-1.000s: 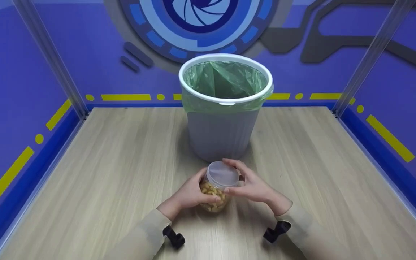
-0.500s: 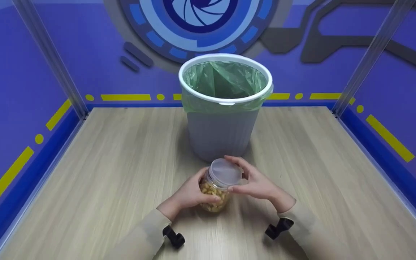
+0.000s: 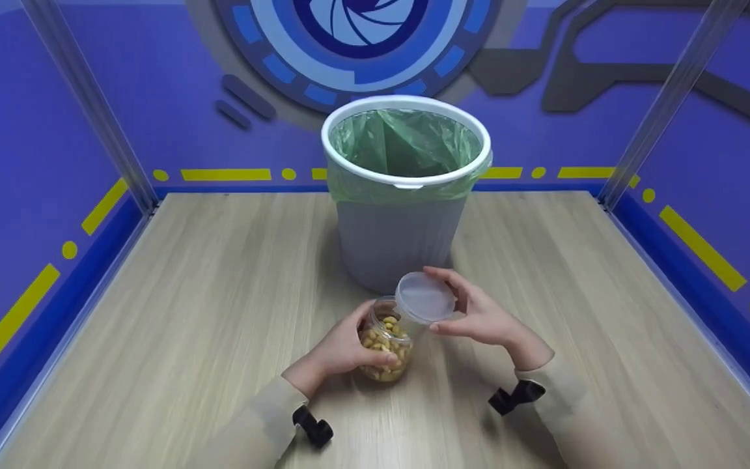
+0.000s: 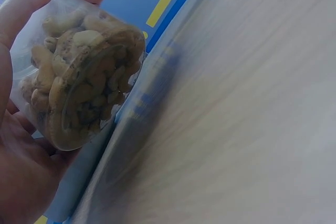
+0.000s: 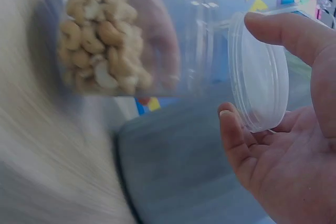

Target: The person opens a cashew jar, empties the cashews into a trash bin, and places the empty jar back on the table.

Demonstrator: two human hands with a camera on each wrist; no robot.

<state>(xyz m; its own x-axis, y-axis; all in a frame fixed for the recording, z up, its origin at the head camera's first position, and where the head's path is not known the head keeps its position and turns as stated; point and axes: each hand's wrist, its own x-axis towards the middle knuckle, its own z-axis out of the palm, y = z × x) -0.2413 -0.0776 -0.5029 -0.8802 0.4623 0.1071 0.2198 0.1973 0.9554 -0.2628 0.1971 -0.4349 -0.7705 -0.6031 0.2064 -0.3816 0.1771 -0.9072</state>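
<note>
A clear plastic jar (image 3: 385, 355) partly filled with cashews (image 5: 100, 45) is gripped by my left hand (image 3: 342, 342), thumb on its near side and fingers around the far side. The left wrist view shows the base of the jar (image 4: 100, 87) raised off the table. My right hand (image 3: 482, 319) pinches a translucent screw lid (image 3: 424, 298) by its rim. The lid is off the jar, held apart from the mouth on its upper right, as the gap in the right wrist view between jar and lid (image 5: 260, 72) shows.
Behind the hands stands a grey trash bin (image 3: 401, 241) with a white rim, lined with a green bag (image 3: 381, 140). The wooden table (image 3: 219, 293) is bordered by blue walls (image 3: 186, 85) at the back and both sides.
The lid has come off the jar's mouth; my right hand has carried it up and to the right. My left hand and the jar have stayed in place.
</note>
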